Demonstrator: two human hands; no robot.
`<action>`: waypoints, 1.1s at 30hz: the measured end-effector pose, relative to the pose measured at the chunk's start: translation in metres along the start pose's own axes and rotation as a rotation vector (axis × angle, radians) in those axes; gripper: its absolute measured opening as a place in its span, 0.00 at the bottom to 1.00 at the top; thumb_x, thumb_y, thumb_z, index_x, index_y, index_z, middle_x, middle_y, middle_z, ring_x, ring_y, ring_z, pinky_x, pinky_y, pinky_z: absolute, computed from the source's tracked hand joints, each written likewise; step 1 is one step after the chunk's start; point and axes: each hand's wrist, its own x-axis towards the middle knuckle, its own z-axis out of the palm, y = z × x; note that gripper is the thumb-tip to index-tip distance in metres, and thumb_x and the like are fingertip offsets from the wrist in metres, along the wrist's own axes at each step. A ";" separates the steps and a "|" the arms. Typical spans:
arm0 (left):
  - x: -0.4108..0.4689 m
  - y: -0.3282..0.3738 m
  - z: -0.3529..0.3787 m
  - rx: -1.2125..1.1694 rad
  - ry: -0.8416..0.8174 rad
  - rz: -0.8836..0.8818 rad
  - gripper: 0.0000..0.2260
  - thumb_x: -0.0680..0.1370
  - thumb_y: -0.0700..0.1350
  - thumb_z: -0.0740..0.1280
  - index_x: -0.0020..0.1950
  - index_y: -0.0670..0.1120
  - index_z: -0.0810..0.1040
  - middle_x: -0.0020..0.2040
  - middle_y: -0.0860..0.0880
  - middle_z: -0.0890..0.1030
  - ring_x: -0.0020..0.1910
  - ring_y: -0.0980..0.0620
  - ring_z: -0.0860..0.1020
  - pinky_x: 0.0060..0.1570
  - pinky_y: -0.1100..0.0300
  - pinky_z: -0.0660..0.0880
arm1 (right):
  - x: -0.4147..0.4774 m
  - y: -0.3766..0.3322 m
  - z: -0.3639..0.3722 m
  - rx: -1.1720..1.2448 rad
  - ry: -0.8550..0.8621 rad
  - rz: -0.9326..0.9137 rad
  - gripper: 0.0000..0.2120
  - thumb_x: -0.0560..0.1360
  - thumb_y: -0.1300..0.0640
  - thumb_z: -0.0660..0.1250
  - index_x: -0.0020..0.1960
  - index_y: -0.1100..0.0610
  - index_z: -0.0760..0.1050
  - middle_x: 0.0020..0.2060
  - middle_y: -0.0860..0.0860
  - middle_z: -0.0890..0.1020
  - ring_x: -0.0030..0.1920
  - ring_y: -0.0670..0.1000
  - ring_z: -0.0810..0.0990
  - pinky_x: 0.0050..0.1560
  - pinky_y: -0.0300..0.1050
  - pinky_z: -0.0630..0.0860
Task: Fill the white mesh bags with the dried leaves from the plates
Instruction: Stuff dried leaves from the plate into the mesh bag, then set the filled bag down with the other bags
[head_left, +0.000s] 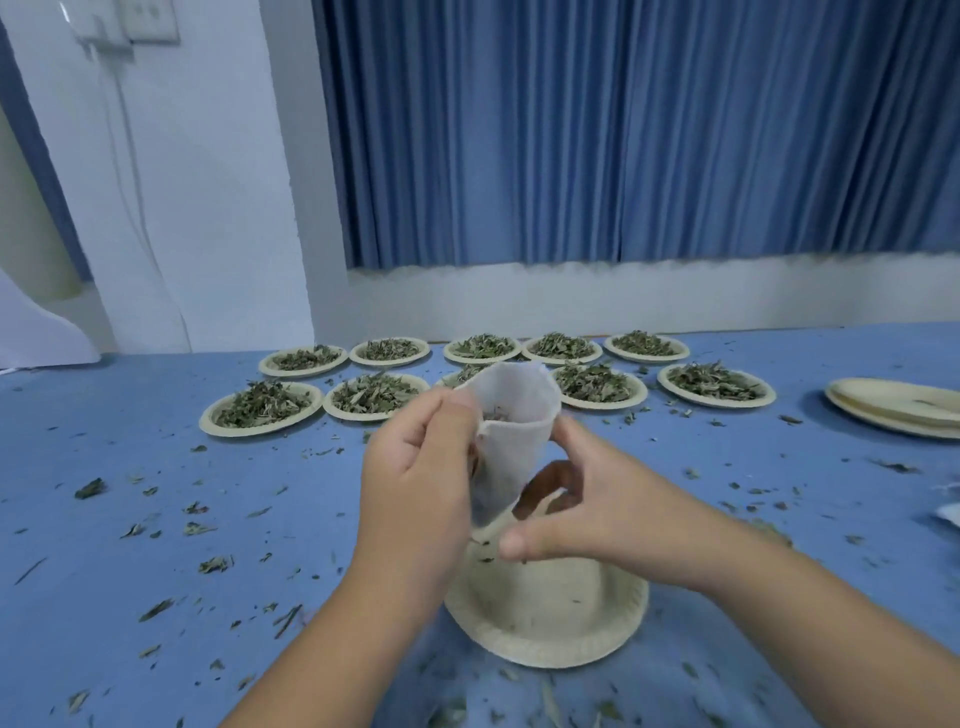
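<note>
One plate emptied into the bag, many plates to go.
My left hand (415, 483) pinches the white mesh bag (511, 441) open above the near-empty plate (550, 618); my right hand (587, 499) steadies its side, while ten full plates (260, 410) wait across the counter (156, 467).

There is only one view, from a camera on the person's head, and it looks forward and down across the blue table (130, 467). The near part of the table is close below the camera, and the blue curtain (623, 130) hangs behind its far edge.
</note>
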 end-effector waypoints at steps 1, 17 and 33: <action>-0.002 0.003 0.014 -0.077 -0.037 -0.039 0.15 0.71 0.46 0.61 0.24 0.49 0.67 0.24 0.55 0.63 0.23 0.58 0.61 0.23 0.66 0.60 | -0.010 0.001 -0.003 -0.027 0.061 -0.011 0.33 0.62 0.53 0.80 0.59 0.34 0.68 0.46 0.45 0.83 0.45 0.48 0.83 0.45 0.45 0.81; -0.069 -0.047 0.311 -0.246 -0.364 -0.373 0.08 0.80 0.43 0.61 0.42 0.45 0.74 0.29 0.55 0.75 0.28 0.54 0.71 0.29 0.57 0.69 | -0.217 0.058 -0.234 -0.012 1.045 0.260 0.12 0.69 0.55 0.76 0.48 0.56 0.76 0.29 0.45 0.80 0.25 0.42 0.73 0.25 0.36 0.69; -0.081 -0.129 0.343 0.263 -0.375 -0.423 0.10 0.80 0.48 0.62 0.40 0.49 0.75 0.30 0.49 0.72 0.19 0.59 0.66 0.18 0.68 0.62 | -0.306 0.156 -0.416 -0.406 1.422 0.820 0.28 0.70 0.52 0.73 0.65 0.62 0.69 0.55 0.60 0.78 0.52 0.62 0.79 0.56 0.59 0.76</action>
